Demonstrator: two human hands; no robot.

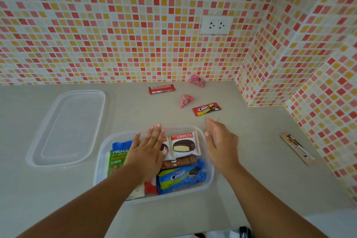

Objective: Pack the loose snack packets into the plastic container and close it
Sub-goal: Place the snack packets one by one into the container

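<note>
A clear plastic container stands open on the counter in front of me, holding a Choco Pie packet, a blue Cream-O pack, a green snack bag and other packets. My left hand lies flat on the packets inside, fingers spread. My right hand is just outside the container's right rim, gripping a small brown packet upright. Loose behind the container lie a red Cream-O packet, a red bar and two pink packets. The clear lid rests to the left.
A long beige packet lies at the right by the tiled side wall. A mosaic-tiled wall with a white double outlet backs the grey counter, and a tiled corner juts out at the back right.
</note>
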